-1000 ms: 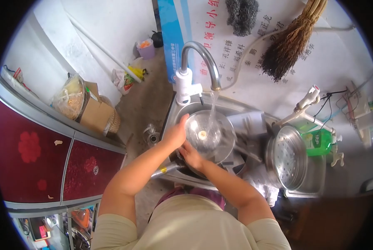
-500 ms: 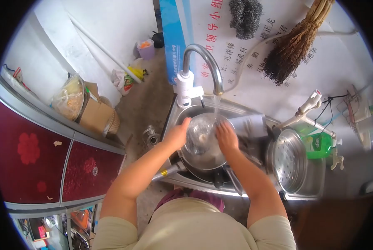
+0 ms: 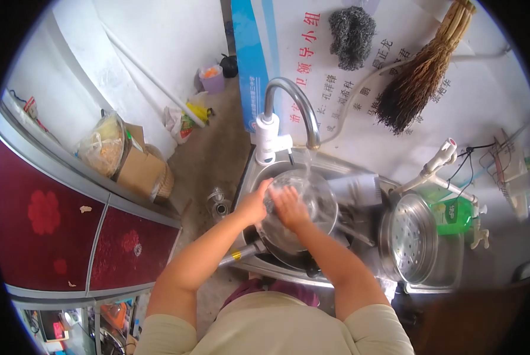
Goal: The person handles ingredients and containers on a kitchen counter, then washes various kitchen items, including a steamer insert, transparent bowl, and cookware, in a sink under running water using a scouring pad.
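Observation:
Under the running faucet [image 3: 315, 139], a round shiny metal bowl [image 3: 321, 210] is tilted in the sink [image 3: 250, 183]. My left hand [image 3: 253, 204] grips the bowl's left rim, thumb on top. My right hand [image 3: 290, 208] lies against the wet inside with its fingers spread, slightly blurred by motion. Water falls into the bowl near its far side. Beneath the bowl is a larger dark pan, mostly hidden, and a grey handle with a yellow band [image 3: 236, 256] sticks out to the left.
On the right stand a perforated steamer tray [image 3: 411, 236] and a green detergent bottle [image 3: 454, 216]. A broom [image 3: 407, 89] and steel-wool scourers [image 3: 352, 38] hang on the printed board behind. A dark red cabinet [image 3: 46, 219] is at left, beside a cardboard box [image 3: 139, 171].
My right hand has moved left across the inside of the bowl, from its right side toward my left hand. My left hand still grips the rim.

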### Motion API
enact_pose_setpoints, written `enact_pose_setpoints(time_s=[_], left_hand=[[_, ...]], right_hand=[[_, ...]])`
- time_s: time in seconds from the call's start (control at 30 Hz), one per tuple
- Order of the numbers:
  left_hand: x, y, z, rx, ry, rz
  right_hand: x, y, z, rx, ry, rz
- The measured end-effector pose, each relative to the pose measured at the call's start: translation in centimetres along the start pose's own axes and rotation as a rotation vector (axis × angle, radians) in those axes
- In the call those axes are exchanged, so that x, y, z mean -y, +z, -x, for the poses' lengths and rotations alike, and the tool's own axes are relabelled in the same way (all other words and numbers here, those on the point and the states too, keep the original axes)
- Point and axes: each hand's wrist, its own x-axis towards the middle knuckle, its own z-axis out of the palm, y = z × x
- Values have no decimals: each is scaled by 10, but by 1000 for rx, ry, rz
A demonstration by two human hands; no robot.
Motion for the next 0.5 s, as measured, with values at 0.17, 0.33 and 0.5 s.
enact_pose_setpoints(time_s=[0.17,0.33,0.5], left_hand=[[2,1,0,26,-57,287],[-6,-5,-1,78,-116,340],[-34,1,14,104,-25,332]], right_hand=[[-8,-58,20,309,663,-149],[-2,-40,41,173,299,-303],[32,-84,11,-514,-41,-309]])
